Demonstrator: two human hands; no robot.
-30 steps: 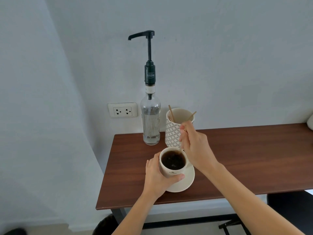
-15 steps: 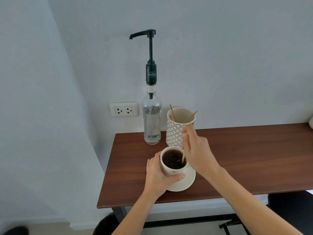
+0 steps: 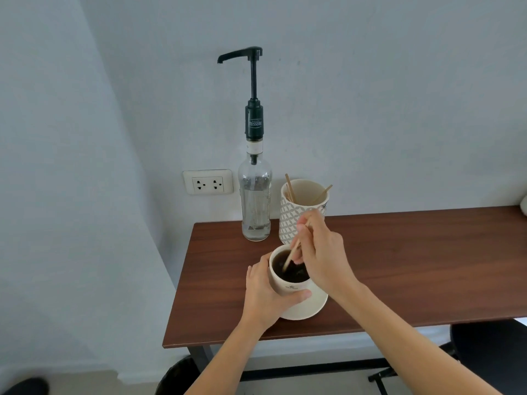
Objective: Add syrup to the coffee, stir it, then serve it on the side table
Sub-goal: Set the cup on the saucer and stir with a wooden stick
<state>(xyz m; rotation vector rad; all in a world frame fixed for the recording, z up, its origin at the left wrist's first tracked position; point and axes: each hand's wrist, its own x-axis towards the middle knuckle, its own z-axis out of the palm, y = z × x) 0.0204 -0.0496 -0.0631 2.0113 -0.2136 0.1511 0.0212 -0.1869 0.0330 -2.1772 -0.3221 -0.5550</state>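
Observation:
A white cup of dark coffee (image 3: 288, 283) stands on a white saucer (image 3: 309, 310) near the front left of the brown table (image 3: 413, 266). My left hand (image 3: 266, 297) wraps around the cup's left side. My right hand (image 3: 322, 252) hovers over the cup and pinches a thin wooden stir stick (image 3: 293, 252), whose lower end dips into the coffee. Behind the cup, a clear glass syrup bottle (image 3: 255, 201) with a tall black pump stands against the wall.
A patterned white holder (image 3: 299, 206) with a few more wooden sticks stands right of the bottle. A wall socket (image 3: 207, 182) sits left of it. A dark stool (image 3: 490, 349) shows under the table's right end, a dark bin (image 3: 176, 377) below the left.
My right hand has tilted the stick and swept its tip from the cup's right side toward the left in the coffee. My left hand keeps its hold on the cup.

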